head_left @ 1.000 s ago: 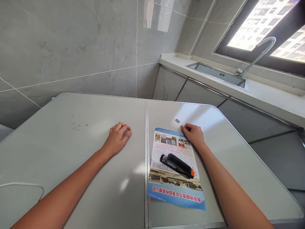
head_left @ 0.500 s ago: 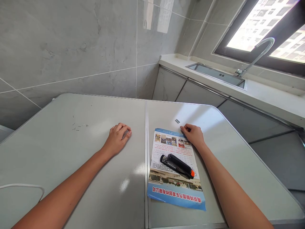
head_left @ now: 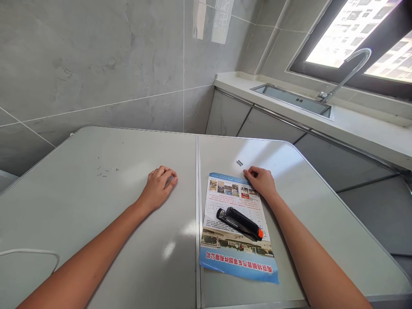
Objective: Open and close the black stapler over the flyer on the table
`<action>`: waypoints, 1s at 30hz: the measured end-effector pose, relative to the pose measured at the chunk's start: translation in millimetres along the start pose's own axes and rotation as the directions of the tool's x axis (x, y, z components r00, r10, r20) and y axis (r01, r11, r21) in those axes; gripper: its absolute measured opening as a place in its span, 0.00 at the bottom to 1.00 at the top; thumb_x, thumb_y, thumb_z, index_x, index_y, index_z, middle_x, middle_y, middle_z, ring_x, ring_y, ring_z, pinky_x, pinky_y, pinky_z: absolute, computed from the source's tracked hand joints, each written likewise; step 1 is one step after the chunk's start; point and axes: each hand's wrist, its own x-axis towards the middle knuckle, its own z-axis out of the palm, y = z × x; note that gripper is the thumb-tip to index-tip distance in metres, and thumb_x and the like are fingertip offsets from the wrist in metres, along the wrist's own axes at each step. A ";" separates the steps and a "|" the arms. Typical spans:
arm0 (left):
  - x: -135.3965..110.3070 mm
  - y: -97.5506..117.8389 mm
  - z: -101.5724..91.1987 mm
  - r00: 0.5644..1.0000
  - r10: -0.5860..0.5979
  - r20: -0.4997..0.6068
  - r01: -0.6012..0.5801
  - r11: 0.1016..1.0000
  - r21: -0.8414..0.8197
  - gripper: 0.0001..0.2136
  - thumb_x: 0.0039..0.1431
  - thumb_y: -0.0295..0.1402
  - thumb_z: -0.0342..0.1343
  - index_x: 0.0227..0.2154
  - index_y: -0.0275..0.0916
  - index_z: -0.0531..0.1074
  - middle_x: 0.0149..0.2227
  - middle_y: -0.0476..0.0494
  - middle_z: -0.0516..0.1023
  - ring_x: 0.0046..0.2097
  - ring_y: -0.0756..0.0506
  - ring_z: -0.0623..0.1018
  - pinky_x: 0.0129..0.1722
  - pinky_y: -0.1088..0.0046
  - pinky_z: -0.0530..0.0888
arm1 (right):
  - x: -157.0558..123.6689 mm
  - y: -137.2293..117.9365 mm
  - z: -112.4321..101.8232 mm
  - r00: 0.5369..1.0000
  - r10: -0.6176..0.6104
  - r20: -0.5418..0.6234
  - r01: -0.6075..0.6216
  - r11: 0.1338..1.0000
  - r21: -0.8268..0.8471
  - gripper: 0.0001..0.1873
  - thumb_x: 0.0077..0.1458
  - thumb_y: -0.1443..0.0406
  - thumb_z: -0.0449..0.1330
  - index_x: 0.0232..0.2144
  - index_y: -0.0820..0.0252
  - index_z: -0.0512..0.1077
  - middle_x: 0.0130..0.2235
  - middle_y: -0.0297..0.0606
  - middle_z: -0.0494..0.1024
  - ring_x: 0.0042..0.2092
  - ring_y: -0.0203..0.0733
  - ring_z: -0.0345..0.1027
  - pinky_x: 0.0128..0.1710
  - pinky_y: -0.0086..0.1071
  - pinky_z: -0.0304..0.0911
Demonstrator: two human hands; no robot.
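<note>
My left hand rests on the left part of the white table, fingers loosely bent and thumb apart, holding nothing. At the upper right corner of a printed leaflet lies my right hand, its fingers curled in with thumb and fingertips close together and no object visible in them. It overlaps the leaflet's edge. A black stapler with an orange end lies slantwise on the leaflet, untouched. Just beyond my right fingertips are short staple strips.
Several loose staples are scattered on the table's left half. A metal seam divides the tabletop. A white cable lies at the left edge. Past the table stand a counter with a sink and a faucet.
</note>
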 end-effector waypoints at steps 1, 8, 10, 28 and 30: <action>0.0 -0.1 0.1 1.000 0.000 0.002 0.000 1.000 0.002 0.14 0.73 0.42 0.45 0.43 0.45 0.74 0.48 0.43 0.74 0.51 0.40 0.75 0.62 0.49 0.64 | 0.0 0.1 0.0 1.000 -0.002 0.000 0.002 1.000 0.000 0.20 0.58 0.48 0.57 0.23 0.55 0.72 0.24 0.35 0.76 0.28 0.40 0.63 0.30 0.34 0.51; -0.4 0.6 0.1 1.000 0.004 0.000 -0.004 1.000 0.006 0.14 0.74 0.42 0.44 0.44 0.44 0.74 0.49 0.42 0.74 0.51 0.40 0.75 0.62 0.49 0.64 | -0.8 -0.5 0.2 1.000 -0.008 -0.002 0.008 1.000 -0.002 0.21 0.58 0.48 0.57 0.23 0.55 0.71 0.24 0.34 0.75 0.28 0.41 0.63 0.29 0.34 0.50; -0.4 0.9 -0.1 1.000 0.004 -0.001 -0.004 1.000 0.005 0.14 0.73 0.42 0.45 0.44 0.44 0.74 0.48 0.42 0.74 0.51 0.40 0.75 0.62 0.49 0.64 | -0.7 -0.4 0.3 1.000 -0.017 -0.006 0.017 1.000 0.000 0.21 0.58 0.48 0.57 0.23 0.55 0.71 0.24 0.35 0.75 0.28 0.41 0.63 0.29 0.34 0.50; -0.8 3.0 -1.1 1.000 -0.008 0.014 0.007 1.000 0.014 0.14 0.73 0.42 0.45 0.43 0.44 0.74 0.49 0.42 0.74 0.51 0.39 0.74 0.62 0.49 0.64 | -1.0 0.4 1.6 1.000 -0.031 -0.004 0.031 1.000 -0.005 0.21 0.59 0.48 0.57 0.23 0.55 0.71 0.23 0.35 0.75 0.28 0.41 0.63 0.30 0.34 0.50; -0.9 3.0 -1.1 1.000 -0.012 0.018 0.012 1.000 0.013 0.14 0.73 0.42 0.45 0.43 0.44 0.74 0.49 0.42 0.73 0.51 0.39 0.74 0.62 0.49 0.64 | -0.9 0.4 1.4 1.000 -0.030 -0.002 0.030 1.000 -0.005 0.20 0.59 0.49 0.57 0.23 0.55 0.71 0.24 0.35 0.75 0.28 0.41 0.63 0.30 0.34 0.50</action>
